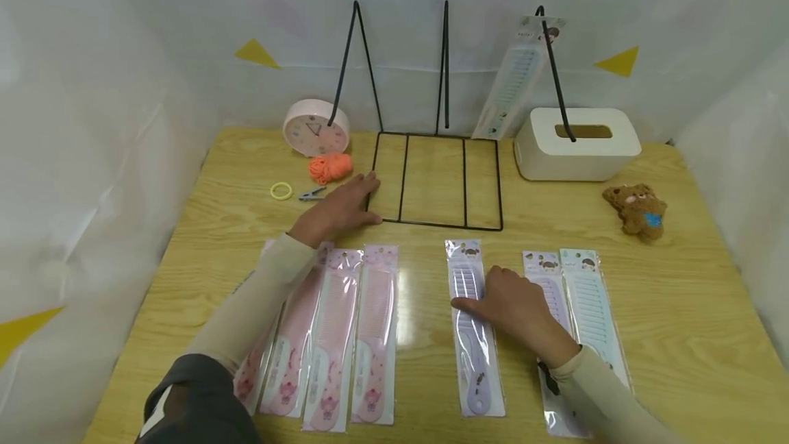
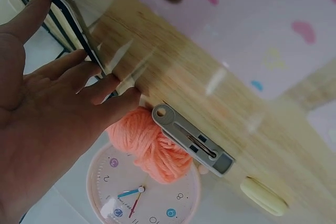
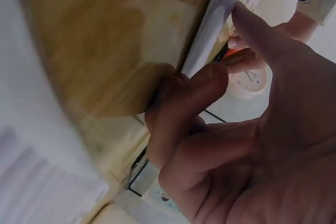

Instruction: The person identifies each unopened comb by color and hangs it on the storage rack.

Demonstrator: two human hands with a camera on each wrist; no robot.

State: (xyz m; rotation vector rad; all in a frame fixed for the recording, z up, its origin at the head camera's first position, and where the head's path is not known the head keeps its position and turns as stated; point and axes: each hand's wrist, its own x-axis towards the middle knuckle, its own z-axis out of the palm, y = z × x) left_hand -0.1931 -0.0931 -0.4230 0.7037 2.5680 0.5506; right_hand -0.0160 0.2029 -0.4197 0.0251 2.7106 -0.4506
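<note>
My left hand (image 1: 342,210) lies flat on the wooden table (image 1: 678,307), its straight fingertips touching the left edge of a black wire rack (image 1: 403,177). In the left wrist view the hand (image 2: 52,108) has its fingers (image 2: 113,85) against the rack wire (image 2: 79,30). My right hand (image 1: 514,307) is on a packaged purple comb (image 1: 474,355), with the thumb laid across it. The right wrist view shows this hand (image 3: 236,129) with curled fingers and the thumb pinching the package edge (image 3: 210,35).
Several pink packaged combs (image 1: 335,334) lie at the front left. At the right lie another purple comb (image 1: 551,286) and a blue one (image 1: 588,300). One blue comb (image 1: 514,84) hangs on the rack. Clock (image 1: 316,127), orange yarn (image 1: 331,167), clip (image 1: 311,193), yellow ring (image 1: 281,191), tissue box (image 1: 576,146) and toy bear (image 1: 637,210) stand behind.
</note>
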